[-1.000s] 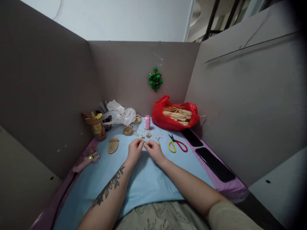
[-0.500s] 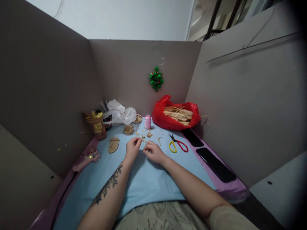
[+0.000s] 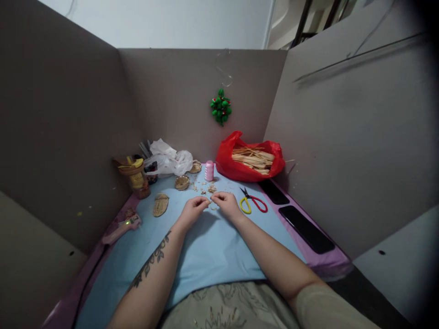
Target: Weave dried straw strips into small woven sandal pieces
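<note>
My left hand point(image 3: 195, 211) and my right hand point(image 3: 227, 204) meet over the blue cloth point(image 3: 202, 256), fingertips almost touching. Both are closed in a pinch; whatever lies between the fingers is too small to make out. Just beyond them are scattered straw scraps point(image 3: 211, 188). A flat woven straw piece point(image 3: 160, 204) rests to the left of my left hand. Right of my right hand lie scissors point(image 3: 253, 204) with one yellow and one red handle, blades pointing away. A pink spool-like container point(image 3: 209, 171) stands upright behind the scraps.
At the back right, a red bag point(image 3: 224, 160) holds straw strips point(image 3: 255, 161). Two dark phones point(image 3: 307, 229) line the right edge. Back left are a small woven basket point(image 3: 182, 183), a white plastic bag point(image 3: 168, 160) and a pot point(image 3: 137, 178). A pink glue gun point(image 3: 121, 228) lies left. Grey panels point(image 3: 202, 77) enclose the table.
My right hand has moved forward and turned so its fingertips meet the left hand's. My left hand has shifted slightly right and lies flatter. The view has tilted a little.
</note>
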Action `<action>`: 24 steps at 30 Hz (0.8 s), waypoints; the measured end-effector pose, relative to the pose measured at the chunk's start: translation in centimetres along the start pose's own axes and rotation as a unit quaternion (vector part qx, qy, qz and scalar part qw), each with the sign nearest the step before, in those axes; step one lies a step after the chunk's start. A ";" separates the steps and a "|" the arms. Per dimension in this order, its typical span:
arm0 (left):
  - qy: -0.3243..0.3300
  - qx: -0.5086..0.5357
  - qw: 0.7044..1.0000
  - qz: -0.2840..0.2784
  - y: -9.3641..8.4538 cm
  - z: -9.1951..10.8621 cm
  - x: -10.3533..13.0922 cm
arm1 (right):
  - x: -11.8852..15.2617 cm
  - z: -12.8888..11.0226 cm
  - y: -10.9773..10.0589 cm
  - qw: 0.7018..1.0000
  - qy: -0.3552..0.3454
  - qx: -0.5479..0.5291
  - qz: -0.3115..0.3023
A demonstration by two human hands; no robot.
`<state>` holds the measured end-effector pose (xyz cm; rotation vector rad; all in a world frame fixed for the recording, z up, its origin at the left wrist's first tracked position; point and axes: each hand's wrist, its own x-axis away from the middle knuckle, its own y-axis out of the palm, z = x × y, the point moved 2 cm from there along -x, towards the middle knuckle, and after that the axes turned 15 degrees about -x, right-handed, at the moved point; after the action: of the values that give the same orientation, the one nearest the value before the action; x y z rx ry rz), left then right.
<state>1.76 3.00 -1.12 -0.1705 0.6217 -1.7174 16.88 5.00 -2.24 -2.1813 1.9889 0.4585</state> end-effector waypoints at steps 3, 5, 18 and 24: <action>-0.040 0.021 0.998 0.053 -0.4 -0.3 -0.2 | 0.4 0.0 0.6 0.999 -0.018 0.039 -0.027; -0.040 0.010 0.995 0.095 -0.5 -0.5 -0.2 | 0.9 0.0 1.3 0.996 -0.053 0.070 -0.032; 0.051 -0.155 0.970 0.179 -0.4 -0.8 -0.1 | 2.1 -1.1 2.8 0.972 -0.166 0.152 -0.066; 0.094 -0.177 0.968 0.151 -0.4 -1.1 -0.3 | 1.6 -1.5 2.3 0.992 -0.115 0.050 -0.031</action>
<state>0.95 3.66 -1.79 -0.1555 1.0402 -1.3275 14.92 2.78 -1.15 -2.0224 1.7794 0.5587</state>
